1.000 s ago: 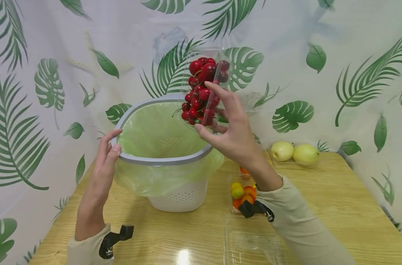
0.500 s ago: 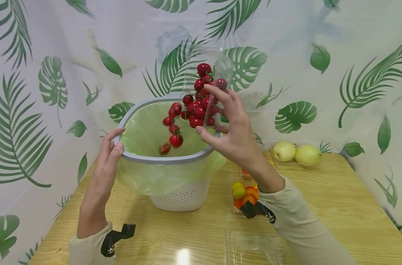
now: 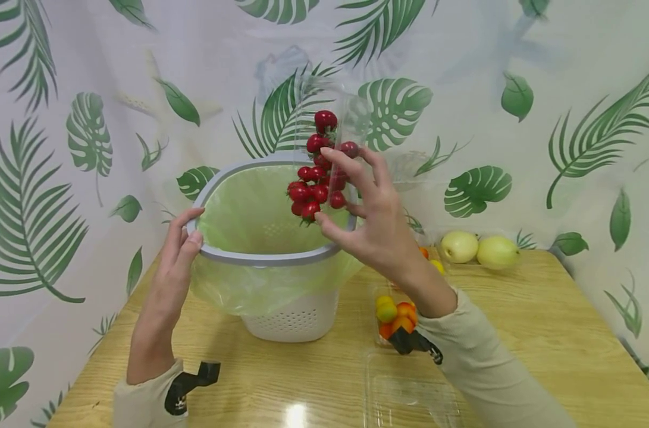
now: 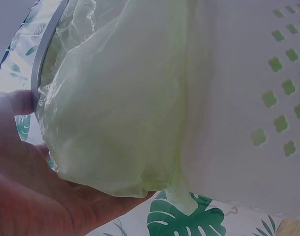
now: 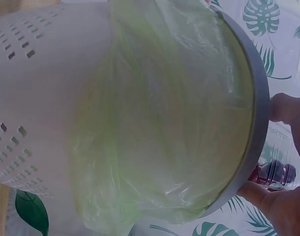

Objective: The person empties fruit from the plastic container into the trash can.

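Observation:
My left hand (image 3: 175, 264) grips the grey rim (image 3: 270, 259) of a white perforated waste bin (image 3: 289, 324) at its left side. A pale green bag liner (image 3: 249, 291) is folded over the rim. Above the bin's right side, my right hand (image 3: 372, 214) holds a clear plastic box (image 3: 351, 113) tilted steeply toward the opening. Red cherry tomatoes (image 3: 303, 191) with green tops lie in the box and bunch at its lower edge. In the right wrist view, fingers (image 5: 283, 108) show beside the rim. The bin's bottom is hidden from the head view.
A clear box with orange and yellow-green fruits (image 3: 396, 315) stands right of the bin, partly behind the right sleeve. Two pale yellow-green fruits (image 3: 479, 248) sit at the back right. An open clear container (image 3: 412, 395) lies at the front of the wooden table (image 3: 560, 356).
Several cherry tomatoes have dropped from the box into the bin, leaving fewer in it. The box has tipped and lowered slightly. The left hand keeps its grip on the rim.

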{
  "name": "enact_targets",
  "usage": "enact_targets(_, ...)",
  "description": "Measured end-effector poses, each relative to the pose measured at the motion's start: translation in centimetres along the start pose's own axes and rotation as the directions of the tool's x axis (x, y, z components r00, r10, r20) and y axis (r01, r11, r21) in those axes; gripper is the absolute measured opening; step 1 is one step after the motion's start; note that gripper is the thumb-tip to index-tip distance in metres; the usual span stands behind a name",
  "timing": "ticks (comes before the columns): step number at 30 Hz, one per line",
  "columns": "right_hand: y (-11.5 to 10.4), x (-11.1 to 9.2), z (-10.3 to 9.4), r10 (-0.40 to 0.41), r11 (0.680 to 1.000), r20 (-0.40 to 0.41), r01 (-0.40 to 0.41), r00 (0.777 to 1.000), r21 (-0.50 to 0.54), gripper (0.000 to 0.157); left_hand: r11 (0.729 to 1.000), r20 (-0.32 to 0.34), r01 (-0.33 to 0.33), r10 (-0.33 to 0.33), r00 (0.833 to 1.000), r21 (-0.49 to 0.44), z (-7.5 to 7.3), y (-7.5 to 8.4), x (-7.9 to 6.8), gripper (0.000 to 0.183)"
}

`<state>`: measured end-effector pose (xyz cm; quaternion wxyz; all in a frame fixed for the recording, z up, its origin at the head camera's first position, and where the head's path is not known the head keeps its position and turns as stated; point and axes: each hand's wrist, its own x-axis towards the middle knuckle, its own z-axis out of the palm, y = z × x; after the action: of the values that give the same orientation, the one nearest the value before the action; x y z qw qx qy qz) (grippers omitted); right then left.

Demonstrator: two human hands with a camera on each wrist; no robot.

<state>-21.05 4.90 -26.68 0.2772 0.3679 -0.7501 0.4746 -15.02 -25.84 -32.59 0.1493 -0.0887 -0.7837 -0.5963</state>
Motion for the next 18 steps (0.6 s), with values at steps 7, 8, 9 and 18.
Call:
enact_targets(7,0.25,-0.16,0.46,-0.118,0.986,0.011,0.119,0.993,-0.116,0.075,1.0,0.004,-0.007,0.007,1.0,0.003,-0.14,-0.11,0.03,0.05)
enact_targets(8,0.27,-0.17,0.55,-0.134,0.982,0.016,0.135,0.991,-0.129,0.075,1.0,0.004,-0.007,0.007,1.0,0.004,-0.17,-0.12,0.02,0.05)
enact_targets(9,0.27,-0.16,0.62,-0.147,0.979,0.021,0.149,0.989,-0.141,0.075,1.0,0.004,-0.006,0.006,1.0,0.004,-0.19,-0.11,0.02,0.05)
enact_targets(18,0.09,-0.25,0.8,-0.178,0.969,0.036,0.181,0.983,-0.169,0.077,1.0,0.005,-0.001,0.001,1.0,0.001,-0.21,-0.1,0.04,0.049)
